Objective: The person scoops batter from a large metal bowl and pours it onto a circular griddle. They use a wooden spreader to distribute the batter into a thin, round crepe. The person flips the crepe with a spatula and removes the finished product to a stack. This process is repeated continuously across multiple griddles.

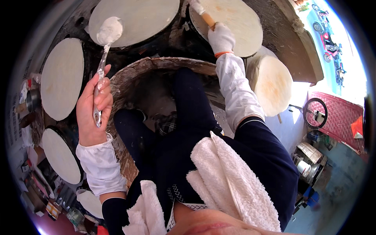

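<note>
My bare left hand grips a long metal ladle, its bowl heaped with white batter and held over the edge of a round griddle covered by a pale sheet. My right hand, in a white knit glove with an orange cuff, is closed on a wooden stick, whose far end has white on it, over another pale round sheet. Beside my right forearm, a stack of browned round flatbreads lies at the griddles' right.
More sheet-covered griddles curve down my left, around a worn wooden rim surrounding my legs. Metal containers sit at the far left. At right are a brown board, parked scooters, a steering wheel and assorted pots.
</note>
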### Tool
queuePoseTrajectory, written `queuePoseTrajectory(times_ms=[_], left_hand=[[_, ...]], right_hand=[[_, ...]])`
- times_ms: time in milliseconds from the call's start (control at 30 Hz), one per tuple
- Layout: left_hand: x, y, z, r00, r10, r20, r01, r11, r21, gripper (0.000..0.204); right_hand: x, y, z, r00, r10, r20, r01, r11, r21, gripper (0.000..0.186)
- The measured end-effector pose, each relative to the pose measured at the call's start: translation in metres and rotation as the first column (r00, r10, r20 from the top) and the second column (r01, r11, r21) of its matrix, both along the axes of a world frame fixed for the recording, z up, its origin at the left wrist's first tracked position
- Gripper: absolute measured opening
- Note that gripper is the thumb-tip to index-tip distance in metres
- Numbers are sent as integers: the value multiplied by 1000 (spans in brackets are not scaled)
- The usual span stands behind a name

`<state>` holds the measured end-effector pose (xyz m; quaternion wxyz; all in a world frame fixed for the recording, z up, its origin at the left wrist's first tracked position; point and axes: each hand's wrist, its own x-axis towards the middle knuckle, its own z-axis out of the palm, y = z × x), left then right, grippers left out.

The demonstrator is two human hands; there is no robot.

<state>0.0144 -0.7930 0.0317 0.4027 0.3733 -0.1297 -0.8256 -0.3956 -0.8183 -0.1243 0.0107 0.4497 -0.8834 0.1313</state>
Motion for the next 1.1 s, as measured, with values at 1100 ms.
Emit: queuePoseTrajectory(times_ms=[1100], left_hand=[[-117,117,25,899,-426,-97,420,904,-75,37]], right_hand=[[-154,443,-126,167,-314,935,985,98,-143,22]])
